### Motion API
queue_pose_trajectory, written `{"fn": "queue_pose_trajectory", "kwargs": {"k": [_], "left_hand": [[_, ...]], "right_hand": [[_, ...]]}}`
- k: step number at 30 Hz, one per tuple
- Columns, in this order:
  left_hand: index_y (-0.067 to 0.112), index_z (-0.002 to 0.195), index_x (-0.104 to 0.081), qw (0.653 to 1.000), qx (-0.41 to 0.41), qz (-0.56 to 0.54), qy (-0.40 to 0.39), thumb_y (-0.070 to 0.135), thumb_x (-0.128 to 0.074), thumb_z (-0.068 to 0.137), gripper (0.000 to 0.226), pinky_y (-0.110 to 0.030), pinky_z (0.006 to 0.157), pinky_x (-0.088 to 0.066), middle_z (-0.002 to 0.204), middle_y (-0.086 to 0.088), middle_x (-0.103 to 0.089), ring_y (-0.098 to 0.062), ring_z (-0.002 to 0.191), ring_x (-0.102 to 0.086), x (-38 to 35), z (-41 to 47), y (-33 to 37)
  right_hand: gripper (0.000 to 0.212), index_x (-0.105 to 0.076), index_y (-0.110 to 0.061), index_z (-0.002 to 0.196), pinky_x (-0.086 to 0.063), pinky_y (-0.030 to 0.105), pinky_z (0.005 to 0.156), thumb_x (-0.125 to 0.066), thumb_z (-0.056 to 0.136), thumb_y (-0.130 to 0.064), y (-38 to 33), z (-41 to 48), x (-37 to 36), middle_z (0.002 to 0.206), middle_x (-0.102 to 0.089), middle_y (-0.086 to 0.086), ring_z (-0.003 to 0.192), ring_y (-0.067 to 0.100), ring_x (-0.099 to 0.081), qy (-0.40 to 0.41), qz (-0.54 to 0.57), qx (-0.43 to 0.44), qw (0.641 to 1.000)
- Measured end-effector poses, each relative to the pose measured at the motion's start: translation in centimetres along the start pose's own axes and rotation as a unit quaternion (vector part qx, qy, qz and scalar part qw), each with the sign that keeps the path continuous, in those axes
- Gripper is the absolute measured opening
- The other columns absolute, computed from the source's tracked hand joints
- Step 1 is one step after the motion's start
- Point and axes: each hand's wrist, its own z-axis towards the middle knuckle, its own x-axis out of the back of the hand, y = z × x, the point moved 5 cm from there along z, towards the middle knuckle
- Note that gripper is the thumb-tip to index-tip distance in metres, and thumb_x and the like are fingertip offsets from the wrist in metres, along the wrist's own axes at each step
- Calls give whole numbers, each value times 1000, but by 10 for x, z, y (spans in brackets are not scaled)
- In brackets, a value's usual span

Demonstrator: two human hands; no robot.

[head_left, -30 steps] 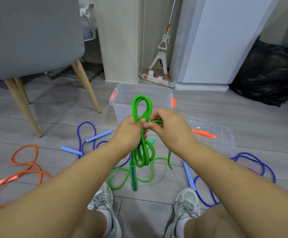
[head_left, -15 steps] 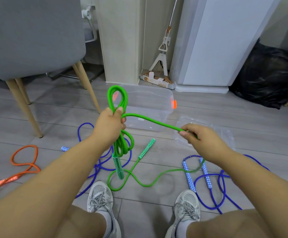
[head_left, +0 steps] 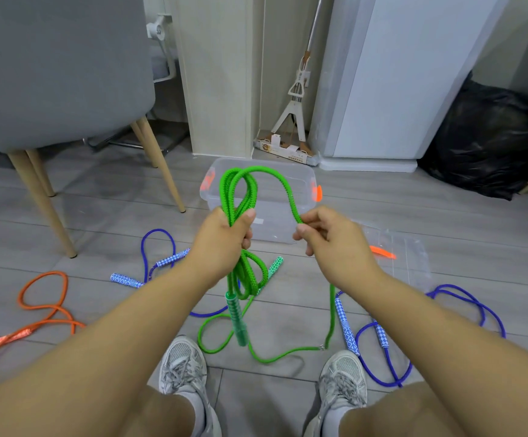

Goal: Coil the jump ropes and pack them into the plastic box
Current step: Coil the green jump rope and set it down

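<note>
Clear plastic box (head_left: 307, 175) sits open on the floor in front of you; green jump rope (head_left: 227, 197) is part coiled, loops up in front of it; your L hand (head_left: 221, 238) grips the loops tight; R hand (head_left: 332, 241) pinches one strand w/ thumb & fingers.

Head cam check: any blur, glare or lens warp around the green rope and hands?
Head view: green rope, left hand and right hand sharp, no motion blur; light soft, shadows faint; wide-angle warp tilts the white cabinet edges; clear lid on the floor low-contrast.
</note>
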Motion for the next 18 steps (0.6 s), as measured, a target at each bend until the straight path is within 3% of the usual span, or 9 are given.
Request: {"fn": "queue_pose_trajectory", "kwargs": {"k": [3,7,11,14,16,18], "left_hand": [[6,88,-51,1000,-10,9,16,27,-53,94,22,-28,58,-41,65,1,-56,-10,53,-51,-2,0,1],[8,85,-56,998,-53,31,35,27,-52,94,21,-12,49,-41,68,3,-58,5,47,-52,-6,-5,14],[11,74,-54,994,-93,38,34,22,-53,94,23,-26,61,-45,61,1,-54,2,49,-52,-10,-9,24],[13,69,-54,994,-97,38,35,22,-56,93,25,-36,69,-48,57,4,-53,-2,52,-52,-10,-7,23],[14,68,-57,994,-94,32,35,20,-57,92,25,-39,73,-50,58,4,-56,-8,58,-55,-9,-6,22],[12,71,-63,994,-94,47,32,17,-57,92,23,-34,72,-50,64,1,-62,-9,63,-58,-10,-7,23]], "right_hand": [[7,-63,-19,83,-48,33,73,-59,88,-17,-13,0,-3,79,-57,-1,71,20,-58,41,-24,20,999],[18,-70,-3,89,-45,38,75,-59,89,-18,-28,-3,-12,82,-62,16,77,26,-57,12,-66,42,997],[15,-74,-15,91,-38,23,65,-60,88,-20,-36,-4,-18,74,-57,7,69,15,-50,-6,-56,48,997],[17,-74,-11,88,-36,27,64,-60,88,-21,-38,-2,-20,74,-56,15,68,20,-49,-17,-68,53,996],[18,-75,-13,91,-36,27,65,-60,88,-23,-38,-1,-20,79,-57,17,73,22,-52,-22,-77,55,995],[17,-74,-17,96,-35,19,61,-60,88,-25,-35,-1,-21,80,-58,14,73,19,-52,-31,-89,50,994]]}}
